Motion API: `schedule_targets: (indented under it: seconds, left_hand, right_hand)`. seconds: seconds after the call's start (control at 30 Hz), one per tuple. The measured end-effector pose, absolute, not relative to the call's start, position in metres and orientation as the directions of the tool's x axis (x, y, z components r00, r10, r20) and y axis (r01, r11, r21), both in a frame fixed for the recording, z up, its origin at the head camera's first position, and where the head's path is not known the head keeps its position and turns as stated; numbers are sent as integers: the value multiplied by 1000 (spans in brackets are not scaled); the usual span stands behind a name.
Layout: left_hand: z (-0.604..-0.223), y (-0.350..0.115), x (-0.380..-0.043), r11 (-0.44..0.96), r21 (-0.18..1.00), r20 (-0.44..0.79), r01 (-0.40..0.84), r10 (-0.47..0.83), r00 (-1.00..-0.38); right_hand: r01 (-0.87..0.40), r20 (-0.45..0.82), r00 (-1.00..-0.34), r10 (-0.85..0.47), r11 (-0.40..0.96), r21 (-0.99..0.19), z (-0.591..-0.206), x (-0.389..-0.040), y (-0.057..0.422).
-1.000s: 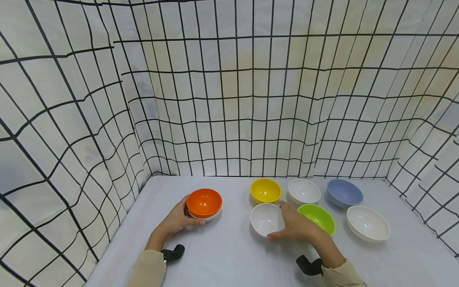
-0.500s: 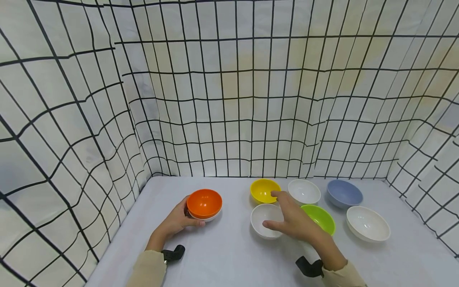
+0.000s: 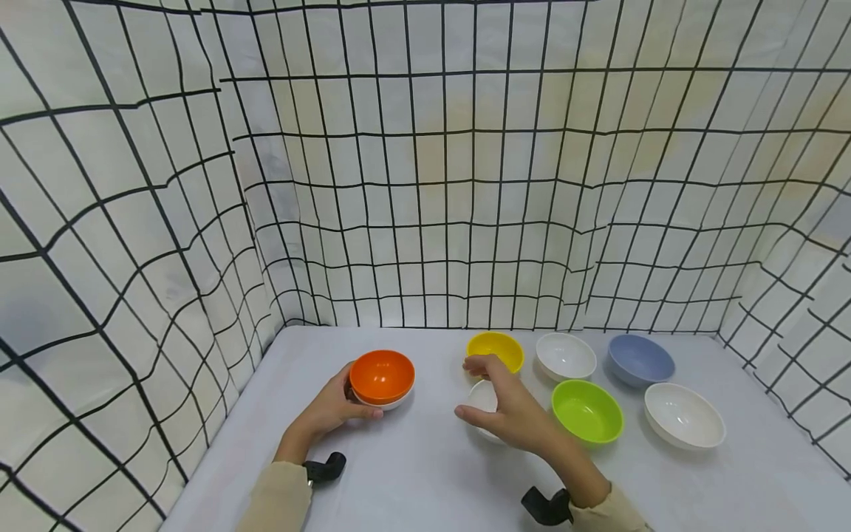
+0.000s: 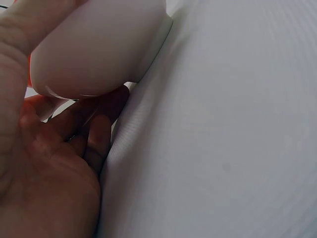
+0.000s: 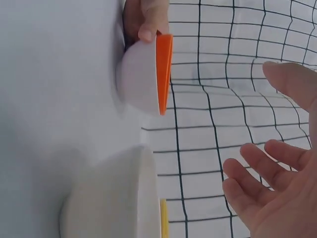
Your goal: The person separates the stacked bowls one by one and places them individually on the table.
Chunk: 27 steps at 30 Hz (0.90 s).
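At left in the head view, an orange bowl (image 3: 382, 375) sits nested inside a white bowl (image 3: 397, 403) on the table. My left hand (image 3: 330, 410) holds this pair from its left side, thumb toward the front and fingers round the back. The left wrist view shows the white bowl's outer wall (image 4: 99, 49) between thumb and fingers. My right hand (image 3: 515, 414) is raised over another white bowl (image 3: 484, 397) and partly hides it. Its fingers and thumb are spread, with nothing between them; the right wrist view shows that hand (image 5: 272, 183) apart from the bowls.
Behind the right hand stands a yellow bowl (image 3: 497, 349), with a white bowl (image 3: 565, 356) and a blue bowl (image 3: 640, 360) beside it. A green bowl (image 3: 587, 411) and a wide white bowl (image 3: 683, 415) are to the right. A white wall with a black grid (image 3: 465, 185) encloses the table.
My right hand has let go of the front white bowl's rim, lifted, and moved left above it. My left hand stays on the orange and white bowls.
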<state>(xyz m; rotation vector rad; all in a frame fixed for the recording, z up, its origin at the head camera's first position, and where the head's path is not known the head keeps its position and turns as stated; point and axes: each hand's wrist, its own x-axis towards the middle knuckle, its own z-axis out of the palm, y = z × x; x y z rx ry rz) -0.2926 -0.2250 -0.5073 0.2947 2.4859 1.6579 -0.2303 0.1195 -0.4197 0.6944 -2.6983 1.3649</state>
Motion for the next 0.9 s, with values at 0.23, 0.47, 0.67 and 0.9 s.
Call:
schedule_targets:
  seconds: [0.23,0.47,0.67,0.9]
  left_hand:
    - [-509,-224,-294,369,925,-5,89,246,-969]
    - [-508,-222,-292,369,925,-2,90,243,-970]
    - [-508,-222,-292,366,927,-9,83,245,-969]
    - [-507,-225,-291,379,919,8,110,259,-966]
  right_hand:
    - [-427,255,-887,-386,469,-773,-421,-236,94]
    - [-381,215,-899,-382,441,-813,-426,-247,66]
    - [-297,143,-915,-377,392,-871,-440,-258,40]
    - [-250,96,-936,-338,449,-858,-462,-269,12]
